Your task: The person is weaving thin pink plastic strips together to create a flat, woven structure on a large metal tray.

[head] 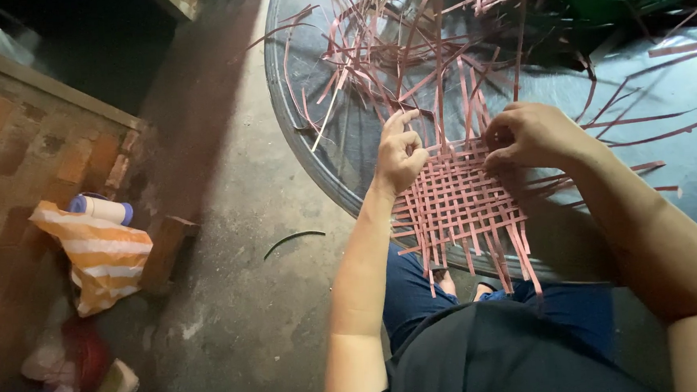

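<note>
Both hands on a pink woven strip mat (456,202) at the near rim of a round metal worktop (314,154) — left hand (400,155) fingers pinching a strip at its left edge, right hand (530,135) fingers curled closed on strips at its top — loose pink strips (404,50) beyond.

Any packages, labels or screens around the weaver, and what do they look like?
Bag: orange with white stripes, crumpled, on the floor at far left by the brick wall.
Bottle: white cylinder with blue ends, lying just above the bag.
No signs or screens in view.
</note>
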